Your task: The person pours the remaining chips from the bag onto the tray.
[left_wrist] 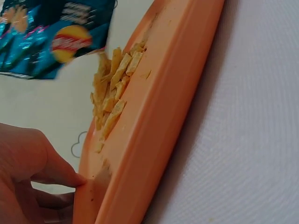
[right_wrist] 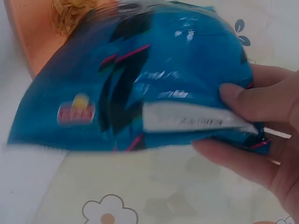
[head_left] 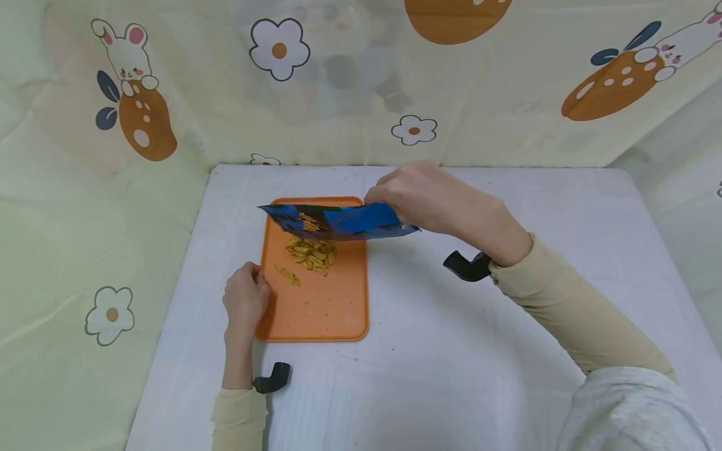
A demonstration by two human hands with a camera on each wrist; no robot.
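Observation:
My right hand [head_left: 423, 195] grips a blue snack bag [head_left: 361, 220] by its right end and holds it over the far part of an orange tray [head_left: 316, 313]. In the right wrist view the thumb and fingers pinch the corner of the bag [right_wrist: 187, 79]. Yellow stick-shaped snacks [head_left: 313, 254] lie heaped on the tray beneath the bag, with a few loose pieces nearer the left rim. My left hand [head_left: 246, 297] holds the tray's left edge; the left wrist view shows its thumb on the rim. The bag hides part of the tray's far end.
A white-covered table [head_left: 451, 376] carries the tray, with small crumbs on the cloth near it. Behind and to the left hang curtains [head_left: 186, 75] printed with rabbits and flowers. A black wrist-camera mount [head_left: 468, 266] juts from the right wrist, another [head_left: 273, 378] from the left.

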